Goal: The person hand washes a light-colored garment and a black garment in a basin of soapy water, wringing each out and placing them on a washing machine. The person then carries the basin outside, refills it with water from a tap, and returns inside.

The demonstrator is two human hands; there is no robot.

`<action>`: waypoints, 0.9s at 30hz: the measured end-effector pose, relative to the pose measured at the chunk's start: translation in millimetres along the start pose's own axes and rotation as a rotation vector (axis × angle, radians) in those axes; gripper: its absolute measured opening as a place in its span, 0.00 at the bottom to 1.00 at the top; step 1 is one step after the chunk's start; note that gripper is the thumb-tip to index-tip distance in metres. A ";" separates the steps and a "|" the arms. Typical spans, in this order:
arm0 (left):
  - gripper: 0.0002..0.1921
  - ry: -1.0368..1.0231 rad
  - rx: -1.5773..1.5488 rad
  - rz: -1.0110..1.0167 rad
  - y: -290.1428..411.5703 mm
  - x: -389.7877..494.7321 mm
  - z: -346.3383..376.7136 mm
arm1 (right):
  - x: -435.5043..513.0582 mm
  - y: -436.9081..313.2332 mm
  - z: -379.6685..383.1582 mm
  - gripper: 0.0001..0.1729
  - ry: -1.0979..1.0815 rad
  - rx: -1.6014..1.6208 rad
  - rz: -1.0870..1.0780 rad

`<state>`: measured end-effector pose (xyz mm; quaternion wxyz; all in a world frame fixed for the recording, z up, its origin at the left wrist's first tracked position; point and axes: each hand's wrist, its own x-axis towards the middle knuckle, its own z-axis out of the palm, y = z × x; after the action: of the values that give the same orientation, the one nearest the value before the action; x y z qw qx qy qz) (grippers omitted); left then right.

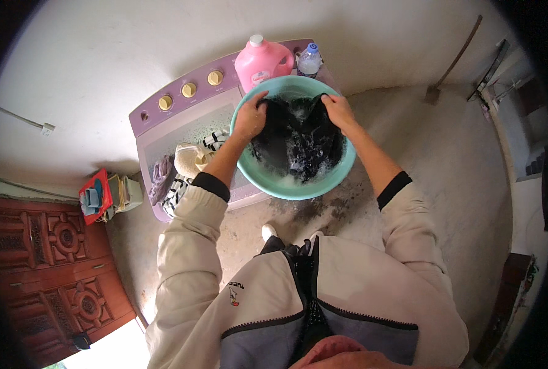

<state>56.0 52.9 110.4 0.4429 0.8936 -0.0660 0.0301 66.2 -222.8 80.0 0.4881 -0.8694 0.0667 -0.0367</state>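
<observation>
A round turquoise plastic basin (297, 191) rests on the right part of a purple-and-white washing machine (147, 133). Inside it, a black garment (276, 138) lies partly in sudsy water, with white foam around its lower part. My left hand (251, 117) grips the garment's upper left edge near the basin's rim. The upper right corner is pinched in my right hand (338, 110), at the opposite side. Between the two hands the cloth sags into the water. Its lower folds are hard to make out under the suds.
Behind the basin stand a pink detergent jug (261, 62) and a clear plastic bottle with a blue cap (310, 62). Striped cloth (177, 193), a cream cloth item (191, 159) and a mauve cloth (161, 177) lie on the wet lid. A carved wooden door (61, 263) is at left.
</observation>
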 end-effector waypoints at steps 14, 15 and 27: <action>0.28 0.238 0.102 -0.064 46.7 -12.5 -57.9 | -30.5 -65.1 -74.8 0.35 0.122 -0.294 -0.089; 0.31 0.271 0.063 -0.078 43.0 -15.6 -42.4 | -37.4 -58.0 -58.8 0.34 0.195 -0.311 -0.079; 0.26 -0.068 0.490 -0.101 2.5 -47.7 101.9 | -39.6 4.6 73.7 0.23 -0.053 -0.717 -0.011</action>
<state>8.0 -25.3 45.3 0.2115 0.9770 -0.0270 -0.0068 36.2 -156.9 37.7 0.1533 -0.9864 0.0580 0.0089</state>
